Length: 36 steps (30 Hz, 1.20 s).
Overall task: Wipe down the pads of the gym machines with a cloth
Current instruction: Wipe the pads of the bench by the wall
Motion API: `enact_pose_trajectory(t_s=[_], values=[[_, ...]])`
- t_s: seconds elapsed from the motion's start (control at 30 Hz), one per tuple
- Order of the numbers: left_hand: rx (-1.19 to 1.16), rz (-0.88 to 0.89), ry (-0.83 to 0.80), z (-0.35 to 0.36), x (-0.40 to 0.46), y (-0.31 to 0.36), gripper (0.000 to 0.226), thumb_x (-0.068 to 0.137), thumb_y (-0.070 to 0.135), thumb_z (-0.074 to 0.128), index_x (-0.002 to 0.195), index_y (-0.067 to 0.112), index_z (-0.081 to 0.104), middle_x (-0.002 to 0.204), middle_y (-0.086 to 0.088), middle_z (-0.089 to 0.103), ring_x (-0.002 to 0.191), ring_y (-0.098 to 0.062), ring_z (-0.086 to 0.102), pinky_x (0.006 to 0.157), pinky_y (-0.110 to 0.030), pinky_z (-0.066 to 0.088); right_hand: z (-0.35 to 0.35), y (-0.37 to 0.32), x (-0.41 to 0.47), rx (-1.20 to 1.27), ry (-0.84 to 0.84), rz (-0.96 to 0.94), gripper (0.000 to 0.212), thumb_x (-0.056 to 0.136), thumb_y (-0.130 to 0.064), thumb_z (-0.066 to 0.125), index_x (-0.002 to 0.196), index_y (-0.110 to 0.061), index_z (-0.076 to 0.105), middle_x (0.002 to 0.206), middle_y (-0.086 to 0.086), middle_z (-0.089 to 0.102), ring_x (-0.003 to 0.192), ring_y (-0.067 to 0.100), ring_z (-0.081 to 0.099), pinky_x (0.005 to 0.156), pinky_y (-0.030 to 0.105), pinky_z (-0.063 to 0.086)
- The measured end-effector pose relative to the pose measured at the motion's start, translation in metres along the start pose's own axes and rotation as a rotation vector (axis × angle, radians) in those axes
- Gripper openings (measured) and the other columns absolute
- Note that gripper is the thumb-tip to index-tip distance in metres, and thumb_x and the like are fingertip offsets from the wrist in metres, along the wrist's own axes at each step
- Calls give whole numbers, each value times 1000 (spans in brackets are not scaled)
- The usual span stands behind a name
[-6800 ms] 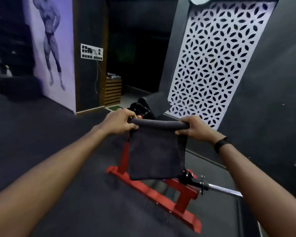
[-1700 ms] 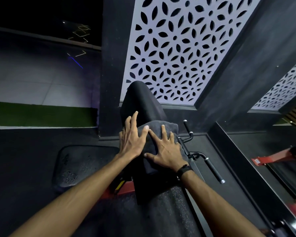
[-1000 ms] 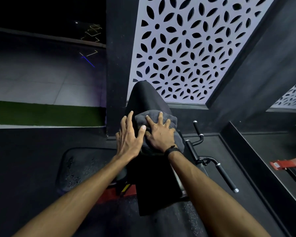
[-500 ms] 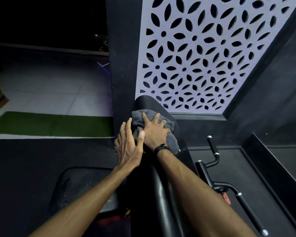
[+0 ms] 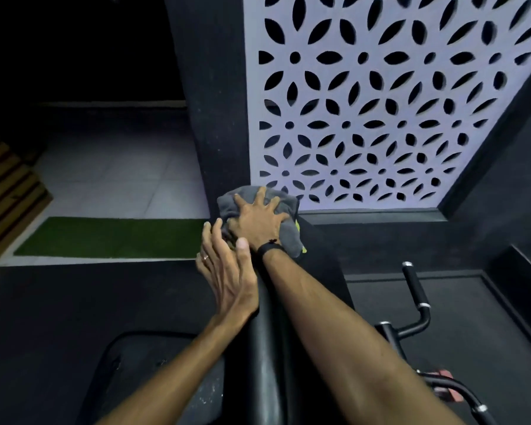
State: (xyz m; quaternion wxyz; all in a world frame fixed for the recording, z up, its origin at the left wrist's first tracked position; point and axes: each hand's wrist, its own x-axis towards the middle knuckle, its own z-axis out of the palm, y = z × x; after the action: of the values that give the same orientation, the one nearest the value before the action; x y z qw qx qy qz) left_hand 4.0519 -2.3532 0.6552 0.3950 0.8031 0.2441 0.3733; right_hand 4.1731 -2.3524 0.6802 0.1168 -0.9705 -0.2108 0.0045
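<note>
Right grip (image 5: pixel 259 222) pushed cloth (image 5: pixel 284 233) farther up pad (image 5: pixel 269 348), left grip (image 5: pixel 227 273) trailing

the cloth (image 5: pixel 284 231) looks like soft, matt grey fabric. the pad (image 5: pixel 267 348) is smooth black vinyl with a faint sheen. the handle (image 5: pixel 414 289) is black foam-like grip with shiny metal rings.

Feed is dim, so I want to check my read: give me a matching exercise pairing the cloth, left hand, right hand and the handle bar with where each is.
Things:
1. cloth
2. left hand
3. right hand
4. handle bar

Places:
A. flat against the pad's left side
B. lower right, apart from both hands
C. spread on top of the cloth
D. bunched at the pad's far end

Pairs: 1-D, 2-A, 3-C, 4-B
</note>
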Motion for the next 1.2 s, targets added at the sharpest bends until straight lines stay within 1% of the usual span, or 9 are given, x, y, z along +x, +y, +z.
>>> enact_pose_trajectory(t_s=[0.17, 0.33, 0.43, 0.5, 0.63, 0.87, 0.97, 1.07, 1.2], values=[[97, 155, -59, -4, -4, 8, 76, 100, 60, 14, 153, 9, 31, 161, -12, 28, 148, -21, 26, 119, -48, 16, -3, 31, 34, 319, -1, 3, 58, 94, -57, 50, 149, -45, 37, 161, 10, 25, 145, 44, 21, 108, 76, 18], [143, 292, -206, 1, -12, 19, 80, 98, 68, 9, 157, 15, 23, 166, -5, 19, 152, -15, 19, 121, -53, 11, 22, 84, 44, 681, 62, 78, 52, 90, -71, 38, 136, -48, 51, 130, 2, 59, 129, 32, 46, 107, 71, 19], [158, 316, -214, 1, -10, 19, 78, 99, 67, 10, 158, 17, 22, 166, -4, 19, 152, -11, 17, 120, -56, 13, 53, 126, 37, 754, 81, 138, 43, 101, -55, 37, 140, -42, 49, 140, -1, 51, 142, 27, 33, 117, 64, 3], [176, 331, -225, 1, -11, 19, 76, 100, 67, 11, 158, 19, 22, 166, -4, 20, 151, -9, 16, 120, -56, 12, 69, 148, 30, 782, 85, 144, 55, 99, -56, 35, 148, -34, 43, 152, 1, 40, 149, 24, 21, 119, 59, -4], [231, 356, -243, -1, -14, 20, 75, 100, 66, 13, 157, 20, 24, 165, -3, 22, 151, -11, 19, 120, -56, 13, 85, 175, 26, 737, 71, 169, 48, 107, -42, 37, 153, -32, 36, 161, 5, 30, 152, 24, 15, 120, 61, -4], [283, 348, -250, 1, -12, 22, 76, 100, 67, 13, 156, 19, 29, 163, -4, 26, 149, -16, 25, 118, -57, 17, 106, 207, 21, 697, 60, 263, 48, 106, -43, 39, 153, -33, 36, 161, 2, 28, 151, 24, 16, 117, 65, 7], [287, 343, -244, 0, -12, 22, 75, 99, 66, 14, 155, 19, 31, 162, -5, 27, 147, -17, 28, 117, -59, 18, 109, 217, 13, 660, 72, 280, 46, 107, -36, 42, 152, -37, 36, 161, 1, 27, 148, 29, 22, 110, 66, 22], [286, 330, -248, 0, -12, 23, 75, 98, 68, 14, 155, 21, 31, 162, -5, 27, 146, -15, 27, 117, -59, 17, 111, 223, -2, 654, 58, 351, 48, 107, -22, 40, 152, -37, 36, 160, 1, 25, 139, 35, 31, 105, 61, 30], [293, 330, -249, 1, -11, 24, 74, 98, 67, 16, 155, 21, 32, 162, -6, 27, 146, -16, 26, 117, -60, 16, 110, 229, -39, 671, 54, 471, 48, 106, -25, 41, 153, -32, 35, 150, 10, 33, 124, 41, 42, 100, 52, 35]])
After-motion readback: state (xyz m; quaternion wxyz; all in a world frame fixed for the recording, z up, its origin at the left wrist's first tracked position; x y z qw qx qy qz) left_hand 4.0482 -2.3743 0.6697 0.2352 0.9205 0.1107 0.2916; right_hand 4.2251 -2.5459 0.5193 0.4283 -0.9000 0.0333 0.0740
